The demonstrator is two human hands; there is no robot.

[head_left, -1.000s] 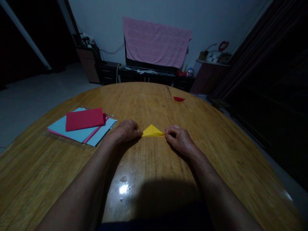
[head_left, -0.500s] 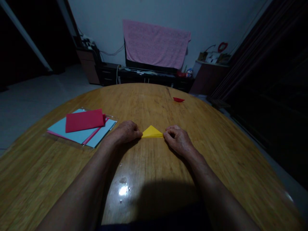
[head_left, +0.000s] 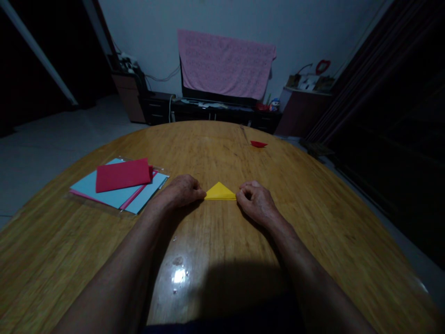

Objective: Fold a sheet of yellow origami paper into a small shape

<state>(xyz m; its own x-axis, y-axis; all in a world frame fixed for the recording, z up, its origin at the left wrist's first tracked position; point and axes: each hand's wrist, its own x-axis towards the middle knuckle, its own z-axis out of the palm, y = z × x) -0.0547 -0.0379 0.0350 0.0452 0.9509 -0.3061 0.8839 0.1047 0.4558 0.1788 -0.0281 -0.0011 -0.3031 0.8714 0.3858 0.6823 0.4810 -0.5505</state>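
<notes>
A small yellow folded paper (head_left: 219,192), triangular with its point away from me, lies low over the wooden table (head_left: 215,232). My left hand (head_left: 186,190) pinches its left corner between thumb and fingers. At the opposite corner my right hand (head_left: 256,199) grips the paper the same way, thumb against a curled index finger. Both corner tips are hidden under the fingertips. The long edge of the triangle faces me and runs straight between the hands.
Left on the table, a folded red paper (head_left: 123,175) rests on blue and pink sheets (head_left: 114,197) in a clear plastic sleeve. A small red folded paper (head_left: 258,144) sits near the far edge. Beyond stands a television draped with a pink cloth (head_left: 225,65).
The yellow paper's front layer looks flatter now, with the slight bulge on its right side gone. Both hands keep their places at the corners.
</notes>
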